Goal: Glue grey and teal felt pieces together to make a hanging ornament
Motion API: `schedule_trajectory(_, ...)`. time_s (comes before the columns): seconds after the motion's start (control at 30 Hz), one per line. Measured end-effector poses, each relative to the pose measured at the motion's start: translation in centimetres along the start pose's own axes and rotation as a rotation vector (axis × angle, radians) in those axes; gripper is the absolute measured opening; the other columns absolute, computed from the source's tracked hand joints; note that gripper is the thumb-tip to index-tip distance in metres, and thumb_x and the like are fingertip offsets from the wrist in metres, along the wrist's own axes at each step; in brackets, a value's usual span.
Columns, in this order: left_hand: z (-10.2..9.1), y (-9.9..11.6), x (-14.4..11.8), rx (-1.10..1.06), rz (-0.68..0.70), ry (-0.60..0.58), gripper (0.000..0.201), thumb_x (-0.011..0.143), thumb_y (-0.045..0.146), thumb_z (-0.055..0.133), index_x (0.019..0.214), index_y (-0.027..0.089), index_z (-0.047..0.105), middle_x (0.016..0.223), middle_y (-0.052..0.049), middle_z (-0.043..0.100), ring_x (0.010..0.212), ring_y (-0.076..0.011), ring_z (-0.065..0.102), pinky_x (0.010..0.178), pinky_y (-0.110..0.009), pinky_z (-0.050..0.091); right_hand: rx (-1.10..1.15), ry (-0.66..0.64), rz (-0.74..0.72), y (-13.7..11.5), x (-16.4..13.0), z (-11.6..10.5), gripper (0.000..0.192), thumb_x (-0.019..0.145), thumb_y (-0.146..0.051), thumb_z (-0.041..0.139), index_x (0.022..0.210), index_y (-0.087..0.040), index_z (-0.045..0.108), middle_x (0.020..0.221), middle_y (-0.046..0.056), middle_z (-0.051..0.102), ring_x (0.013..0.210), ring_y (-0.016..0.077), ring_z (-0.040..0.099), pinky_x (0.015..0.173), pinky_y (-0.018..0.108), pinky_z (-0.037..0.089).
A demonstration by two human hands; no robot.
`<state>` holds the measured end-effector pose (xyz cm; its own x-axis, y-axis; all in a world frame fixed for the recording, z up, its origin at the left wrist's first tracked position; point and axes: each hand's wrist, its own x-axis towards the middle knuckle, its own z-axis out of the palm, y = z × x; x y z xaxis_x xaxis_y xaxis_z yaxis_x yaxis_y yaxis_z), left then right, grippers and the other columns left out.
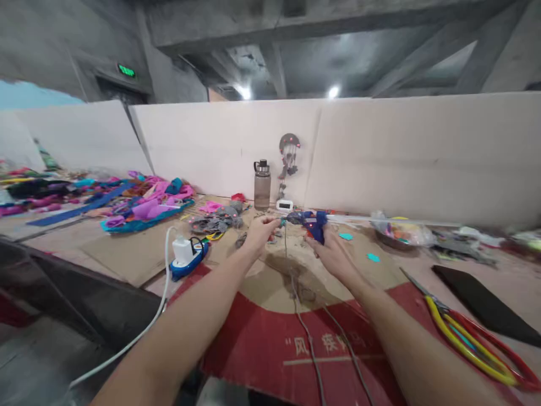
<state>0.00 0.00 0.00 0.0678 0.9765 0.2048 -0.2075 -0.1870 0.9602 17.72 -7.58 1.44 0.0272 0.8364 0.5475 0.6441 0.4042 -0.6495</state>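
Note:
My right hand [333,251] is wrapped round the handle of a blue hot glue gun [316,221]. A long clear glue stick [359,219] runs out of its back to the right. The gun's nozzle points left, towards my left hand [261,231]. That hand pinches a small teal piece [282,223], close to the nozzle; whether the two touch I cannot tell. A thin grey cord [285,242] hangs just below the teal piece. Two flat teal cut-outs, one nearer [373,257] and one farther [345,237], lie right of the glue gun on cardboard.
Scissors [469,332] with red and yellow handles and a black flat slab [486,301] lie at right. A bowl [395,239] stands behind them. At left are a power strip [189,265] with a white cable and colourful fabric scraps [147,208]. A bottle [262,189] stands at the back.

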Motion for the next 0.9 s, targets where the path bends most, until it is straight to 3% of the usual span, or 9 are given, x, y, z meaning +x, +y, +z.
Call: schedule_trajectory(0.9, 0.29, -0.09, 0.31, -0.04, -0.029, 0.042, 0.027, 0.057, 0.031, 0.078, 0.07, 0.014, 0.061, 0.059, 0.004, 0.052, 0.046, -0.0037, 0.04, 0.039, -0.016, 0.03, 0.082, 0.021, -0.038, 0.74, -0.02, 0.31, 0.022, 0.076, -0.032, 0.053, 0.093, -0.019, 0.055, 0.077, 0.004, 0.061, 0.072, 0.0196, 0.055, 0.066, 0.031, 0.044)
